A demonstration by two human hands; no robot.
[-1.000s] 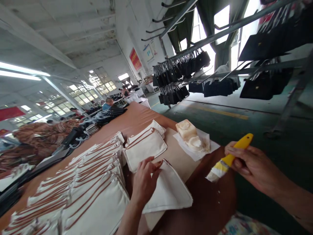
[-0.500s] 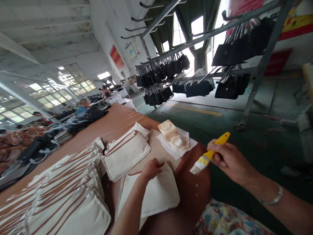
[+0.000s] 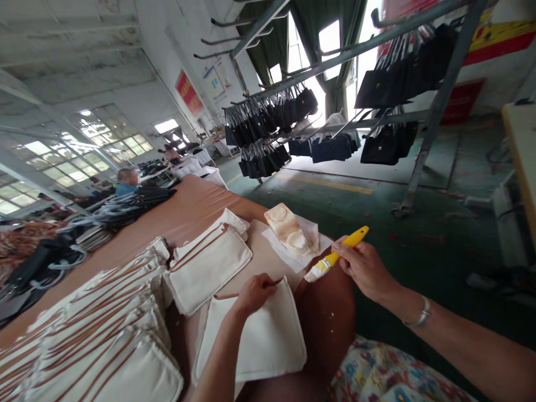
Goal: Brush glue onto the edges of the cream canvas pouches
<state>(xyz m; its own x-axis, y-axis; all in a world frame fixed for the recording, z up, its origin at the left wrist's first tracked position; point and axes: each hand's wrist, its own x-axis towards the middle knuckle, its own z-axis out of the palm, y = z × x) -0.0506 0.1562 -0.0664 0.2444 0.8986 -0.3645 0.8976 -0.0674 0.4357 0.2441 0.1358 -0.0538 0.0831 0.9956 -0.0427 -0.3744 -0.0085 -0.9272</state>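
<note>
My right hand (image 3: 363, 266) grips a brush (image 3: 339, 251) by its yellow handle, its bristles coated in white paste and pointing left. The bristle end is close to the upper right corner of a cream bag piece (image 3: 272, 335) on the table. My left hand (image 3: 256, 291) is closed on the brown strip along the top edge of that bag piece; the fingertips are partly hidden. Beyond the brush, a paste-smeared container (image 3: 287, 223) lies on a white sheet (image 3: 276, 252). Further left lies another cream bag piece (image 3: 213, 265) with brown strips.
Rows of stacked cream bag pieces (image 3: 100, 329) cover the left of the brown-covered table (image 3: 201, 192). Its rounded edge is near my right hand. Beyond the floor stands a metal rack (image 3: 435, 106) hung with black bags (image 3: 381, 89). Another person (image 3: 127, 183) is far left.
My right hand has moved left with the brush, bringing the bristles closer to the bag piece's corner. My left hand keeps its hold on the brown strip. The view has shifted slightly.
</note>
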